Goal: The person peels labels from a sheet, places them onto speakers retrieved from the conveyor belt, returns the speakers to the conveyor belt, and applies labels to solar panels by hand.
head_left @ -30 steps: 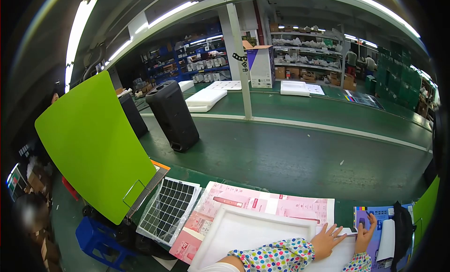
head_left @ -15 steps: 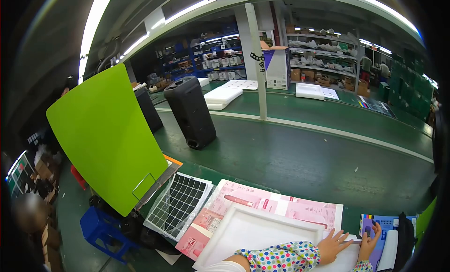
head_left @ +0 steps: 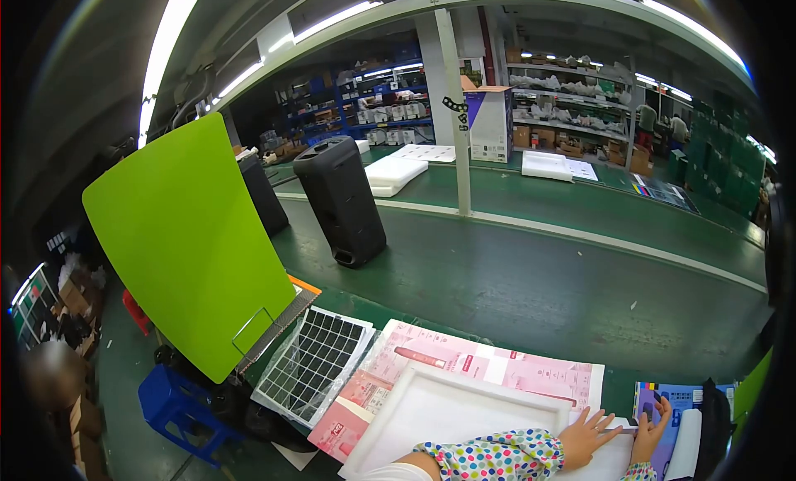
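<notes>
A white foam tray [head_left: 398, 419] with a raised rim lies in front of me. My left hand [head_left: 587, 439] rests on its right part with the fingers spread, holding nothing. My right hand [head_left: 651, 431] is just beyond the tray's right edge, its thumb and fingers raised and apart; I see nothing held in it. Behind its fingertips is a purple and blue printed sheet or box [head_left: 670, 393]. Under the tray lies a pink printed cardboard piece [head_left: 497, 366]. Both sleeves have coloured dots.
Left of the tray lies a sheet of black square pads [head_left: 319, 361]. A lime-green panel [head_left: 191, 249] stands beyond it, above a blue stool [head_left: 178, 406]. A tall black speaker [head_left: 340, 203] stands on the green bench [head_left: 514, 269]. A black item [head_left: 715, 427] lies at right.
The view has shifted very slightly. Both hands keep nearly the same place and pose, and nothing was picked up or let go.
</notes>
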Demonstrator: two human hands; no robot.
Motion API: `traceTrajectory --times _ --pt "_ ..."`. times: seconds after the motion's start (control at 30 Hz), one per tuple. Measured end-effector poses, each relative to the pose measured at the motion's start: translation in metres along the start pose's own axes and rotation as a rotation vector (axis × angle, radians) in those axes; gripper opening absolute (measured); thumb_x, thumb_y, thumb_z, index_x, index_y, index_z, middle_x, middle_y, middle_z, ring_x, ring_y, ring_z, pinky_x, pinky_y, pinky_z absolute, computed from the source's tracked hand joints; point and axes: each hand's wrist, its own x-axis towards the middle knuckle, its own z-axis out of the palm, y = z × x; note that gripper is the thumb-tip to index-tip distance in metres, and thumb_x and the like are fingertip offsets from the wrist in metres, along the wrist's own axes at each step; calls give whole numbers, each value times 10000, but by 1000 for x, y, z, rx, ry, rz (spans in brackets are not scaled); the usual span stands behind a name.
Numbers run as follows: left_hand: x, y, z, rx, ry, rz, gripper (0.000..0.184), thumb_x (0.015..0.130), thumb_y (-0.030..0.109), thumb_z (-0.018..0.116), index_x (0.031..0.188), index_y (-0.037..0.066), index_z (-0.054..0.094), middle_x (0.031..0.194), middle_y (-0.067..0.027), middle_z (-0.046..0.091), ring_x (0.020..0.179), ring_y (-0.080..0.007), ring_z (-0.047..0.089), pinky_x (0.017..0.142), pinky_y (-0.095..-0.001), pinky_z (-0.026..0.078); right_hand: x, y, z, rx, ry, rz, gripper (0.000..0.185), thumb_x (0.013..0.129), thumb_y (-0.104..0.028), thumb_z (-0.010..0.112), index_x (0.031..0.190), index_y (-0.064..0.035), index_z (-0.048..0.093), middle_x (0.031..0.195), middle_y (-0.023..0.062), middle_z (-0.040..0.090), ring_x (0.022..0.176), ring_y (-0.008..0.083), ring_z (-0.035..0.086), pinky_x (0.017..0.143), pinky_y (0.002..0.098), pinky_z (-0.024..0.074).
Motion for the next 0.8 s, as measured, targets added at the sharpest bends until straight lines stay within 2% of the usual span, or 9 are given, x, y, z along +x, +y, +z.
traceTrajectory --times 0.8 --pt "1 -1 3 33 4 6 902 869 253 670 1597 133 151 1614 -217 212 1486 -388 227 1173 -573 229 1 -1 1 -3 -15 -1 598 899 47 561 1451 -114 396 1361 86 499 551 0 431 433 158 327"
